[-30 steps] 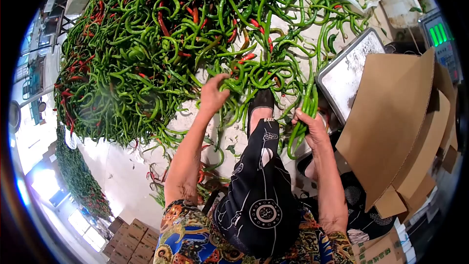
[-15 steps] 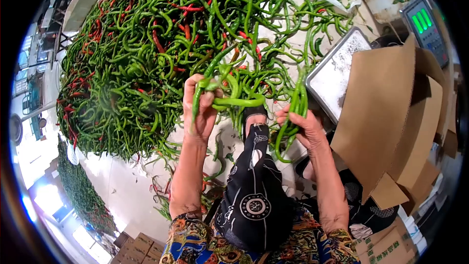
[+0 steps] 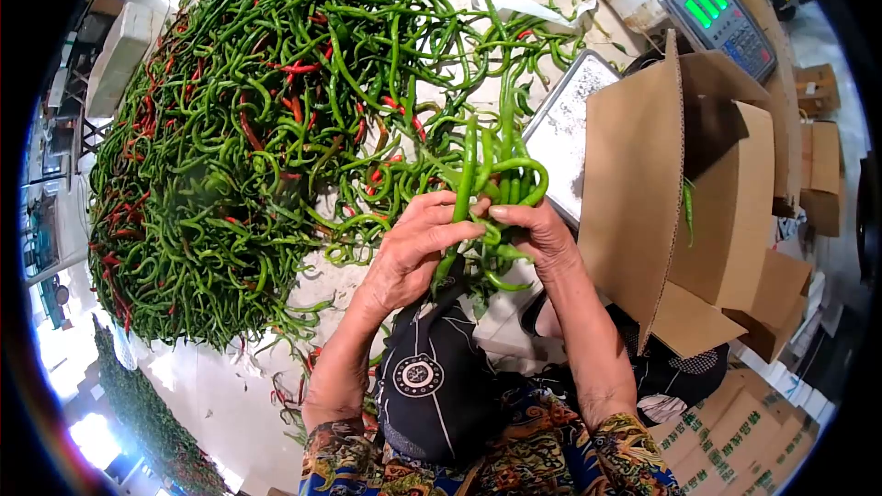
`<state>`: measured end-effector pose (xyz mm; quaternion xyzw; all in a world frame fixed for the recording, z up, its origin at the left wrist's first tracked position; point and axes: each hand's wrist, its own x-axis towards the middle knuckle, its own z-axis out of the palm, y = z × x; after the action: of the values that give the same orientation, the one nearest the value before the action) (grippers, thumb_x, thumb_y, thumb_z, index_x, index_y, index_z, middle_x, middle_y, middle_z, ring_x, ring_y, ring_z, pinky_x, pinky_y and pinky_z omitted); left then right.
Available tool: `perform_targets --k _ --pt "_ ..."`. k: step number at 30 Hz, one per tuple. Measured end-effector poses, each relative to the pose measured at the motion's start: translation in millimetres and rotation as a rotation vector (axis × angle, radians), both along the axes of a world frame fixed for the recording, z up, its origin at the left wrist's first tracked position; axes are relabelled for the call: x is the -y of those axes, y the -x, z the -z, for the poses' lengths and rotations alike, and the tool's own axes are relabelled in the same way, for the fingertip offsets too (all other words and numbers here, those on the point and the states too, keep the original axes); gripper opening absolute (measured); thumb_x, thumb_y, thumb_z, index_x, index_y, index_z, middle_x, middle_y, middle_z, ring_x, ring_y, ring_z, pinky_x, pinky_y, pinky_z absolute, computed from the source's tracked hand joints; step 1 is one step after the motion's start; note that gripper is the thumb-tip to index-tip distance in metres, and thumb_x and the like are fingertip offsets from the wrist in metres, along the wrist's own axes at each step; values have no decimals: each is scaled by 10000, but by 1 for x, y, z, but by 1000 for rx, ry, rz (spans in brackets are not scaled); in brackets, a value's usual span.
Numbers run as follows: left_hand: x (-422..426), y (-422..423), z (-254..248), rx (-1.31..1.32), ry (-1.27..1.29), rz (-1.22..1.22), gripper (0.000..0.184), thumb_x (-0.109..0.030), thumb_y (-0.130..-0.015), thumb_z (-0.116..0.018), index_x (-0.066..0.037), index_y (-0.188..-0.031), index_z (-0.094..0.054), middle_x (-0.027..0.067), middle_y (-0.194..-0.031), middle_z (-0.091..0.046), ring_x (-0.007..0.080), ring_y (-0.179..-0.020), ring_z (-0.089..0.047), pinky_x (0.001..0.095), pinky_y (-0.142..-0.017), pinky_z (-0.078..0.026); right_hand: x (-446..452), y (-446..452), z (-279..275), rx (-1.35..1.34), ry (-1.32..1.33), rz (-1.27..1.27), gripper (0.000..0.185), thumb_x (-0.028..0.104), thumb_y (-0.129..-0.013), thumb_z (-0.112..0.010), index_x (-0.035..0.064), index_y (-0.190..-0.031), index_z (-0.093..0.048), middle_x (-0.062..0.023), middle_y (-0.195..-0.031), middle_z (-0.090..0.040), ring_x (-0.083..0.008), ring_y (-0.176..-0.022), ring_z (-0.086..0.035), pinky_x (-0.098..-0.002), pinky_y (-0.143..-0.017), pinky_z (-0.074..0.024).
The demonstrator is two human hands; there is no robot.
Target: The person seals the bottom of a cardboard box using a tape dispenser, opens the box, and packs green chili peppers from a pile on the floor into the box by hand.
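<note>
My left hand (image 3: 415,248) and my right hand (image 3: 540,234) are close together above my lap. Both are closed around a bunch of long green peppers (image 3: 507,142), whose ends stick out above and below the fingers. Beyond and to the left spreads a large pile of green peppers with some red ones (image 3: 248,129). An open cardboard box (image 3: 629,184) stands to the right of my right hand. Part of the fingers is hidden behind the peppers.
A scale platform (image 3: 565,129) lies partly behind the box, with its lit display (image 3: 717,18) at the upper right. Cardboard boxes (image 3: 749,432) lie at the lower right. Another pepper pile (image 3: 152,413) is at the lower left. A white foam box (image 3: 124,60) stands at the upper left.
My left hand has moved right from the pile, with peppers in it, to meet my right hand. Both hands now share one bunch. The view has turned to the right.
</note>
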<state>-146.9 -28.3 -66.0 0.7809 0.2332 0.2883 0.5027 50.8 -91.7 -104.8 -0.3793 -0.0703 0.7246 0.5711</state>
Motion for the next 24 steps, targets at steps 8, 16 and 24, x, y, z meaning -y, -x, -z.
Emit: perform_targets --k 8,16,24 --pt "-13 1 -29 -93 -54 3 314 55 -700 -555 -20 -973 -694 137 -1172 -640 328 -1098 -592 412 -960 -449 -4 -18 -27 186 -103 72 470 16 -739 -739 5 -1179 -574 -82 -1042 -659 -187 -927 -648 -323 -864 -501" --pt "-3 -5 -26 -193 -459 9 341 30 -655 -633 -36 -989 -652 123 -1125 -606 315 -960 -580 412 -820 -465 7 -12 -30 408 -228 45 367 151 -815 -699 -8 -1137 -622 -58 -999 -686 -133 -871 -626 -279 -846 -490" --pt "10 5 -22 -72 -387 -194 345 90 -679 -576 -24 -991 -672 157 -1138 -631 321 -1017 -617 384 -853 -491 13 -10 -62 512 -147 93 319 137 -813 -716 -6 -1092 -655 -39 -958 -689 -125 -863 -622 -278 -834 -479"
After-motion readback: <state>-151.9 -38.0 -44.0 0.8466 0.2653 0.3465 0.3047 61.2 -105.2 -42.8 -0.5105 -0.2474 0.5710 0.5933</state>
